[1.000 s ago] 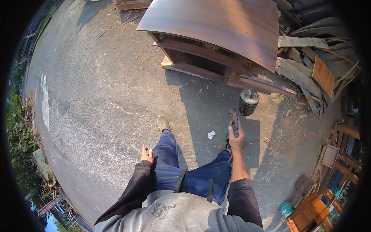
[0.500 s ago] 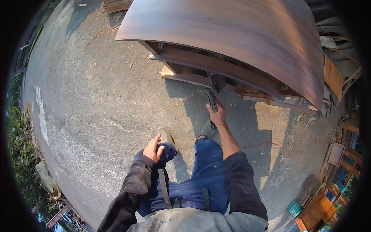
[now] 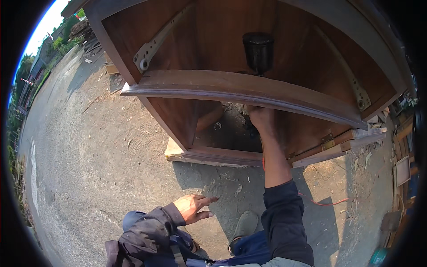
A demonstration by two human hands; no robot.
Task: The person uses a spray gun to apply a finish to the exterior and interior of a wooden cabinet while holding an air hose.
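My right hand (image 3: 261,119) is inside the lower opening of a brown wooden cabinet (image 3: 244,91), wrapped round the handle of a spray gun. The dark cup of the spray gun (image 3: 259,52) stands up behind the cabinet's middle rail, in front of the upper opening. That rail hides most of the gun's body. My left hand (image 3: 193,208) hangs over the ground in front of the cabinet, holding nothing, its fingers stretched out and apart. Metal drawer runners (image 3: 153,46) line the upper opening. A brass-coloured hinge (image 3: 328,141) sits at the lower right.
A thin red hose (image 3: 327,204) trails over the ground at right and up by my right forearm. Pale wood blocks (image 3: 172,151) lie under the cabinet's base. Wooden pieces (image 3: 402,171) and a green bucket (image 3: 379,256) stand at far right.
My view has tipped toward the cabinet's front, showing its openings. My right hand has moved with the spray gun from in front into the lower opening. My left hand has come forward from my leg.
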